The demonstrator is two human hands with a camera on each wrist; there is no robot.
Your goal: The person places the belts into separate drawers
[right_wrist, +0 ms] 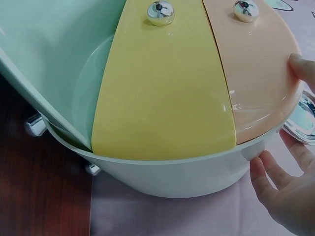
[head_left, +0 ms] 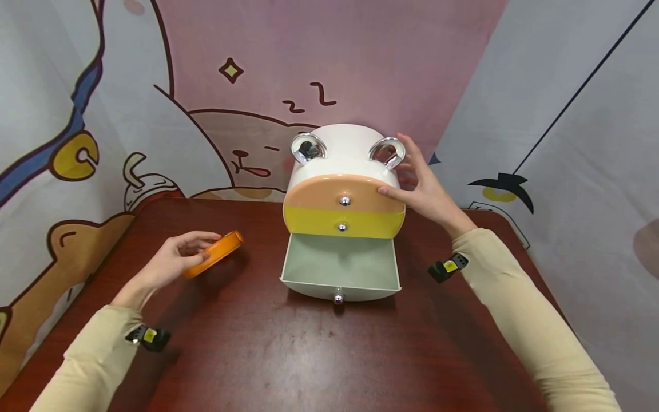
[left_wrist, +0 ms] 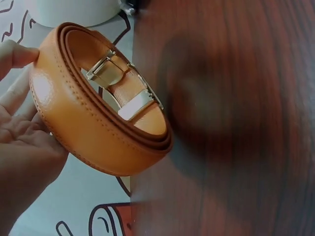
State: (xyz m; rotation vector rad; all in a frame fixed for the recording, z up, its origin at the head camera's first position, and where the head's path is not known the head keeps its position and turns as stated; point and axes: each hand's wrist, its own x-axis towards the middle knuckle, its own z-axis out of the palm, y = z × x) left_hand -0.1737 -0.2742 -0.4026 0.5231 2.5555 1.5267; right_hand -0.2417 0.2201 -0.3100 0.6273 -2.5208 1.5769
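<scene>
My left hand [head_left: 177, 257] holds a coiled orange leather belt [head_left: 216, 254] above the table on the left. In the left wrist view the belt [left_wrist: 98, 132] is tilted, its metal buckle [left_wrist: 108, 71] inside the coil. A small desktop drawer cabinet [head_left: 350, 143] stands at the middle, white with chrome rings on top. Its bottom pale green drawer [head_left: 337, 263] is pulled out and bare inside. The yellow drawer [head_left: 314, 222] and the peach drawer [head_left: 314, 194] are closed. My right hand [head_left: 424, 186] grips the cabinet's upper right side, thumb on the peach front, fingers along the side.
The dark red-brown table [head_left: 288, 355] extends in front of the cabinet and to both sides. A cartoon-printed cloth [head_left: 360, 57] hangs close behind. Chrome knobs [head_left: 338, 298] stick out from the drawer fronts. Each wrist wears a small black camera [head_left: 154, 339].
</scene>
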